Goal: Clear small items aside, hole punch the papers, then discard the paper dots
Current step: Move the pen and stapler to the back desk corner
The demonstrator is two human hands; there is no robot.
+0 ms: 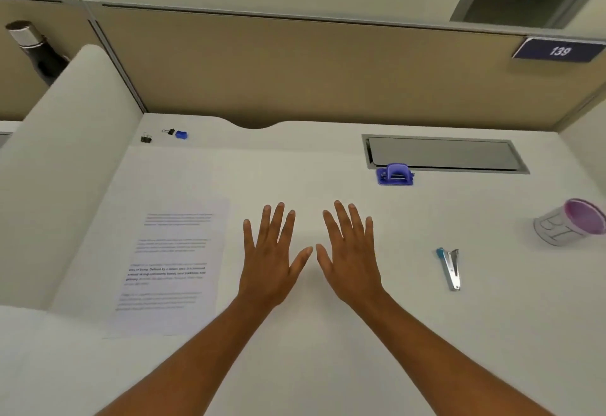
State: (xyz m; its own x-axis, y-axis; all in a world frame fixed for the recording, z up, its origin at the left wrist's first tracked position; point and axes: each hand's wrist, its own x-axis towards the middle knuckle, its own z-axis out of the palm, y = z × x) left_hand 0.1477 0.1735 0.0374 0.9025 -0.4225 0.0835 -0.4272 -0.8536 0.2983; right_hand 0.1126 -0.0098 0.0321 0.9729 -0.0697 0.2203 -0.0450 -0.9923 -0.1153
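White desk surface [295, 166] fills a cubicle walled by tan partitions. Both hands lie palm down over its middle with fingers spread, grasping nothing: the left hand [272, 258] and right hand [349, 255] sit side by side, thumbs nearly touching. Just left of the left hand lie the printed papers [170, 268], flat on the desk. Beyond the right hand's fingertips, up and to the right, stands the blue hole punch [395, 174] beside a recessed grey cable tray [442, 153]. Right of the right hand lies a stapler [451, 268], seemingly hinged open, and further right a purple-lined cup [570, 222]. Far beyond the left hand sit two black binder clips [146, 138] and a small blue item [181, 135].
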